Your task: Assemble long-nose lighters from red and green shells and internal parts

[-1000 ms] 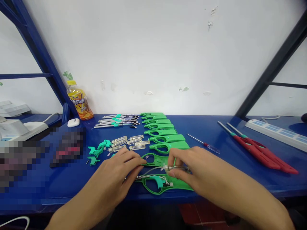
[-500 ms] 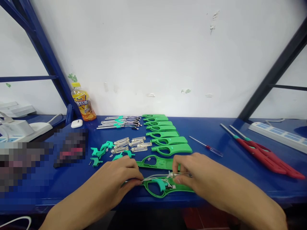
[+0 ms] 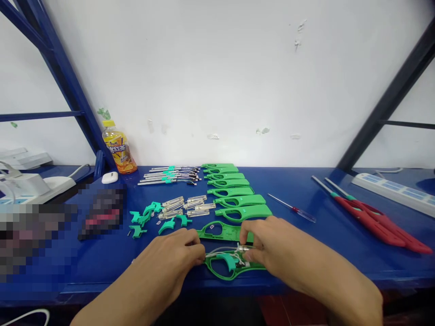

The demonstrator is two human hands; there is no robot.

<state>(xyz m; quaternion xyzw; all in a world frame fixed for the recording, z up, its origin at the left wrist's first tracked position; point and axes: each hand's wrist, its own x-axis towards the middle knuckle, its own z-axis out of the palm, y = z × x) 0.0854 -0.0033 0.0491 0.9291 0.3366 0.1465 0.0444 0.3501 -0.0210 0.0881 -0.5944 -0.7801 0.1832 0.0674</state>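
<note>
In front of me an open green lighter shell half (image 3: 222, 275) lies near the table edge, with a teal trigger (image 3: 228, 261) and thin white wires inside. My left hand (image 3: 185, 249) is closed in a pinch at the shell's narrow left end; its fingers partly hide what they grip. Over the shell's right part, my right hand (image 3: 260, 240) pinches a clear gas tank (image 3: 243, 248) between thumb and fingers. A thin tube runs from the tank's end toward my left hand. Just behind lies another green shell half (image 3: 224, 232), partly covered by my right hand.
Behind are stacked green shells (image 3: 243, 211), clear tanks (image 3: 200, 206), teal triggers (image 3: 137, 232) and metal tubes with wires (image 3: 159, 182). To the right lie a screwdriver (image 3: 295, 209), red lighters (image 3: 374, 222) and a power strip (image 3: 397, 190). A drink bottle (image 3: 118, 151) stands back left.
My right hand has shifted slightly left with the tank, whose body is now more hidden by the fingers. My left hand has moved slightly right and stays at the shell's narrow end.
</note>
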